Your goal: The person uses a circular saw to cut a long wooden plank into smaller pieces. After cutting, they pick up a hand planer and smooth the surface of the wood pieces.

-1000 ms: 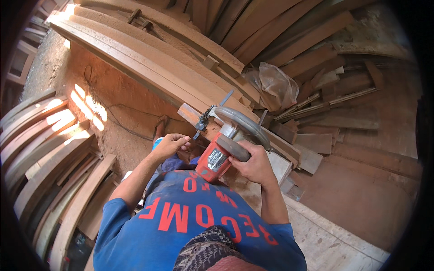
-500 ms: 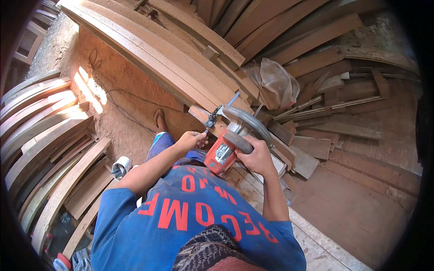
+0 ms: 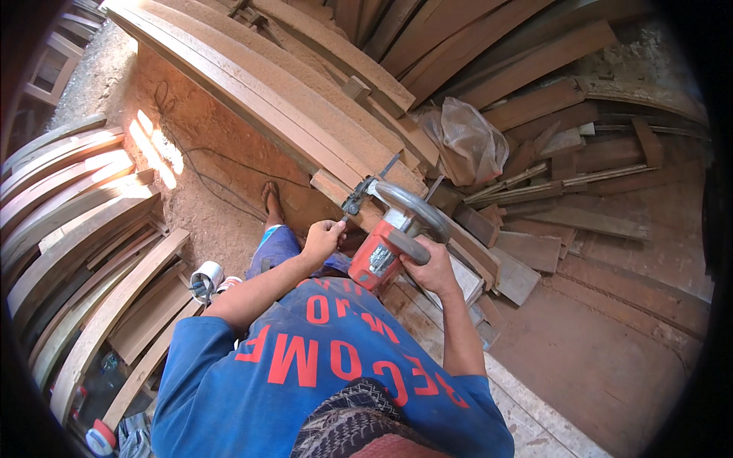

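Observation:
A red circular saw [image 3: 376, 258] with a grey curved guard [image 3: 418, 204] rests over a wooden board [image 3: 330, 186] just in front of my body. My right hand [image 3: 432, 269] is wrapped around the saw's dark rear handle. At the saw's left front edge sits a dark metal clamp fitting [image 3: 353, 204], with a thin bar sticking out beyond it. My left hand [image 3: 324, 240] is closed, thumb and finger pinching a small pin or screw below that fitting. The blade is hidden from this view.
Long, dusty wooden beams [image 3: 267, 99] stretch away to the upper left. Curved wooden pieces [image 3: 92, 328] are stacked at left, near a white bucket [image 3: 206, 278]. A crumpled plastic bag [image 3: 469, 145] and offcuts [image 3: 527, 248] lie at right. A dark cord [image 3: 210, 183] crosses the dirt floor.
The saw has tilted slightly, and its front fitting has shifted a little to the left. My left hand has moved slightly left with it, still pinching. The right hand keeps its grip.

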